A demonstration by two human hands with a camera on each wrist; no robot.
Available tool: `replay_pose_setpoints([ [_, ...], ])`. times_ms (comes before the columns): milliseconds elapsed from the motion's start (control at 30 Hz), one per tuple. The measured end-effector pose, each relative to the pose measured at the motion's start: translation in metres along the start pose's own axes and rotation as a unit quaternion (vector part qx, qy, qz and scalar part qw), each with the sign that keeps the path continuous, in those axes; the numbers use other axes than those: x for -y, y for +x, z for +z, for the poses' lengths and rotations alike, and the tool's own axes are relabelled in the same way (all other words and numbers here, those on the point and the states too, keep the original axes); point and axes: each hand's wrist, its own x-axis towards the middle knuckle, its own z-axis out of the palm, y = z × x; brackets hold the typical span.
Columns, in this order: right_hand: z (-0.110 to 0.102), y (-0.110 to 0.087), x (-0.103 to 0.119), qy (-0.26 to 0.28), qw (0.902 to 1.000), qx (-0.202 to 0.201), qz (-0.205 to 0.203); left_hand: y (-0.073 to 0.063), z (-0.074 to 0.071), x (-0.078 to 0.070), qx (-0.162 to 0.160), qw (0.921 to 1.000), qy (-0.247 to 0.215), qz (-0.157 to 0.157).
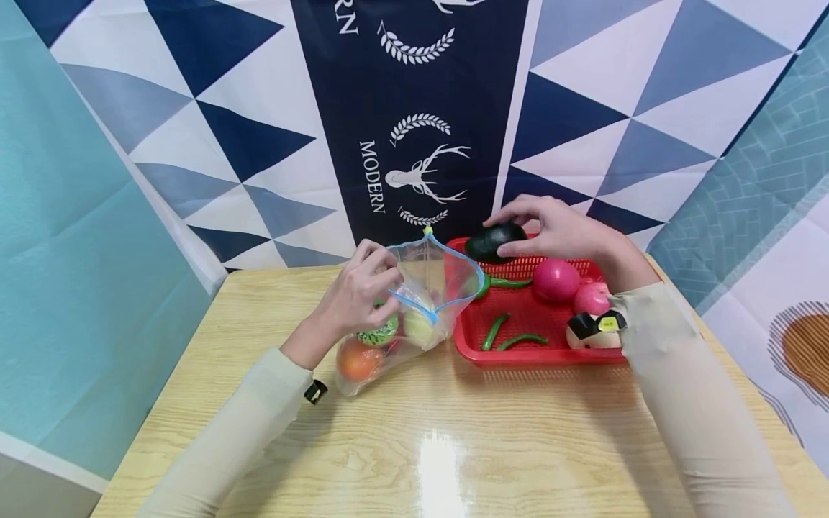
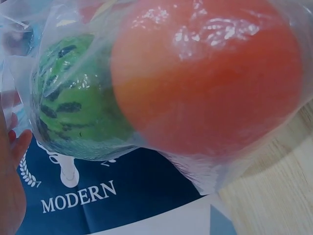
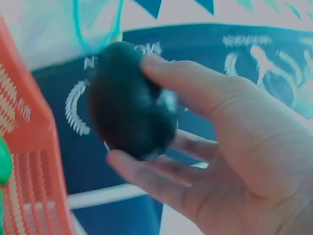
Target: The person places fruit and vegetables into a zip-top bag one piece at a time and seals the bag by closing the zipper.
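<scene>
My left hand [image 1: 365,288] grips the rim of a clear zip bag [image 1: 447,316] with a blue seal and a yellow slider; the bag's mouth is spread wide. Inside it lie an orange-red round fruit [image 2: 210,78], a small striped watermelon [image 2: 78,103] and a pale green item [image 1: 419,327], partly veiled by the plastic. A dark green avocado [image 3: 129,100] is held between the thumb and fingers of my right hand [image 1: 550,230]. That hand is above the back left part of a red basket [image 1: 476,352], just right of the bag's mouth.
In the basket are several green chili peppers [image 1: 523,339], two pink round fruits, one of them larger [image 1: 555,280], and a pale round item [image 1: 589,337] partly hidden by the right wrist. The wooden table [image 1: 363,446] meets a patterned cloth [image 1: 259,129] behind.
</scene>
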Motion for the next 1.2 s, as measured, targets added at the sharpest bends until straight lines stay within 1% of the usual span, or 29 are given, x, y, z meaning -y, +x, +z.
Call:
replay_pose_setpoints([
  [67,0.002,-0.001,0.012,0.003,0.9991,-0.035,-0.022,0.000,0.000,0.000,-0.001,1.0000,-0.001,0.001],
  [167,0.009,-0.001,0.027,0.002,0.9968,-0.056,-0.057,0.000,0.000,0.000,0.001,1.0000,-0.002,0.000],
  [267,0.018,0.000,0.038,-0.017,0.9949,-0.048,-0.087,0.000,0.001,0.001,0.003,1.0000,-0.002,-0.003],
  [400,0.029,0.003,0.044,-0.058,0.9923,-0.012,-0.109,-0.001,0.000,0.001,0.001,1.0000,-0.003,-0.004],
  [467,0.034,0.005,0.045,-0.070,0.9913,0.011,-0.111,-0.001,0.000,0.000,0.001,1.0000,-0.003,-0.005],
  [567,0.041,0.005,0.044,-0.075,0.9909,0.041,-0.104,-0.001,0.000,0.000,0.003,1.0000,-0.001,-0.007],
  [700,0.045,0.005,0.044,-0.079,0.9909,0.057,-0.093,-0.002,0.000,0.000,0.005,1.0000,-0.001,-0.009],
  [833,0.046,0.006,0.043,-0.079,0.9910,0.057,-0.091,-0.001,0.000,0.000,0.006,1.0000,0.000,-0.007],
  [1000,0.042,0.010,0.038,-0.051,0.9948,0.042,-0.077,-0.001,-0.002,-0.001,0.004,1.0000,0.000,-0.003],
  [1100,0.040,0.014,0.029,-0.039,0.9968,0.027,-0.064,-0.001,-0.002,-0.001,0.003,1.0000,0.001,-0.003],
  [1200,0.039,0.019,0.017,-0.036,0.9981,0.024,-0.043,-0.001,-0.002,0.000,0.005,1.0000,0.001,-0.004],
])
